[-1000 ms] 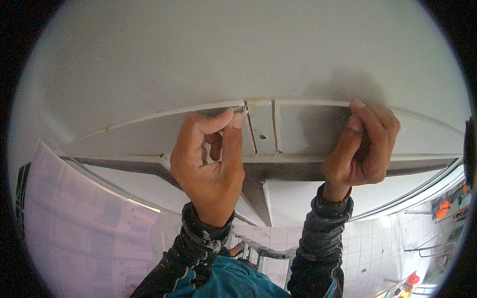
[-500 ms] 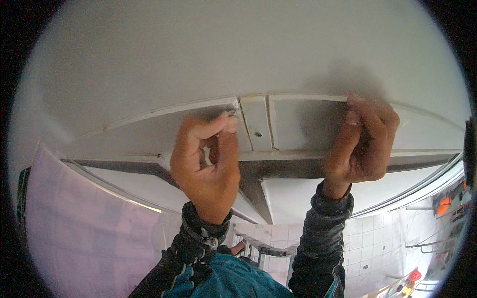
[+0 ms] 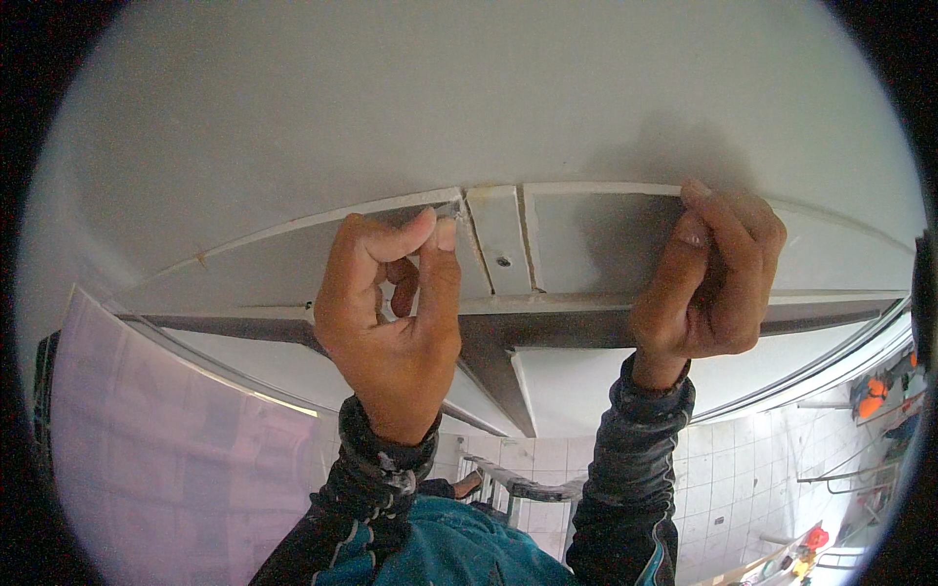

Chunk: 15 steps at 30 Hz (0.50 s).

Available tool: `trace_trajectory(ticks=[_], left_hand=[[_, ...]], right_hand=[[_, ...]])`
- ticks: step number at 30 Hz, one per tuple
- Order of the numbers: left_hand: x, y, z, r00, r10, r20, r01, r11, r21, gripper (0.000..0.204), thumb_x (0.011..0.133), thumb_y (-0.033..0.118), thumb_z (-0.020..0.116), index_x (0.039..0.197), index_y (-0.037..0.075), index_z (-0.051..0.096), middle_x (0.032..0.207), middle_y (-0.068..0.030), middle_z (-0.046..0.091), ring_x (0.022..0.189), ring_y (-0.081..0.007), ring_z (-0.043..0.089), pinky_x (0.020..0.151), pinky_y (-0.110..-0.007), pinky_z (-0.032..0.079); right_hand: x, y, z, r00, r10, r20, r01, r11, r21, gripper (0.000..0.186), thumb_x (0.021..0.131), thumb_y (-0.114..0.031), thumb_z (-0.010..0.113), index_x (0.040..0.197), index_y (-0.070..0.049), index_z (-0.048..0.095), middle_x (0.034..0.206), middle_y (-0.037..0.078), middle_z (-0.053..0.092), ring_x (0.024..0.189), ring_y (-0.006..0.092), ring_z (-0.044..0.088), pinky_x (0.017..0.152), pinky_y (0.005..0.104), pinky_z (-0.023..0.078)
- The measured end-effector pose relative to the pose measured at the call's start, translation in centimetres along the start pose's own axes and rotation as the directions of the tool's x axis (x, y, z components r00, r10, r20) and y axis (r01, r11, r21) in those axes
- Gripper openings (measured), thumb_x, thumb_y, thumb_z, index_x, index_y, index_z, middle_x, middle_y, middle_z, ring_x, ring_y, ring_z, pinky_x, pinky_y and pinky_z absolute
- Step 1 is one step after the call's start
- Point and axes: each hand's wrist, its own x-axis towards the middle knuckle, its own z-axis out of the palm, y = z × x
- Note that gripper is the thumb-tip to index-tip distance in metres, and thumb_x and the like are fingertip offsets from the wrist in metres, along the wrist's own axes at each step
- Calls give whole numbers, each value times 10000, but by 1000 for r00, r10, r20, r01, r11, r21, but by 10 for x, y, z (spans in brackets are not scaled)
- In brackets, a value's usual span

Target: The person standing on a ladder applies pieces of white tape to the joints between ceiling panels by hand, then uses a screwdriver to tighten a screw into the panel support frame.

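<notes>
In front of me a white board edge (image 3: 616, 188) runs along a large pale panel (image 3: 469, 88), with a short white block (image 3: 498, 239) set between two narrow gaps. My left hand (image 3: 391, 322) is at the edge just left of that block, thumb and forefinger pinched together. A small greyish bit shows at their tips, too small to name. Further right, my right hand (image 3: 713, 273) is closed at the same edge, thumb close to the curled forefinger. Whatever it pinches, if anything, is hidden. Its shadow falls on the board.
Below the board lies a dark recess (image 3: 576, 330). A ladder (image 3: 537, 488) stands beneath me on a tiled floor (image 3: 723, 469). A pinkish sheet or panel (image 3: 176, 420) fills the lower left. Orange items (image 3: 868, 397) and tools lie at the right.
My left hand has shifted a little to the left along the edge, away from the block, still pinched. The right hand stays almost in place.
</notes>
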Motion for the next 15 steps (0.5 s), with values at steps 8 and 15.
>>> trace_trajectory(ticks=[8,15], left_hand=[[-9,-2,1,999,-23,45,23,1000,3,104,873,5,723,919,62,650,740,28,544,568,-11,410,461,-191,289],[-10,-4,8,995,-102,-2,102,992,-76,127,866,-17,715,949,58,653,743,26,551,554,-9,414,457,-189,290]], right_hand=[[0,6,-3,999,-37,9,38,999,-32,209,843,98,531,966,71,698,960,162,653,891,233,610,804,320,500],[-4,7,1,1000,3,-4,-3,1000,-12,197,859,99,538,971,71,698,966,158,645,888,226,611,784,293,493]])
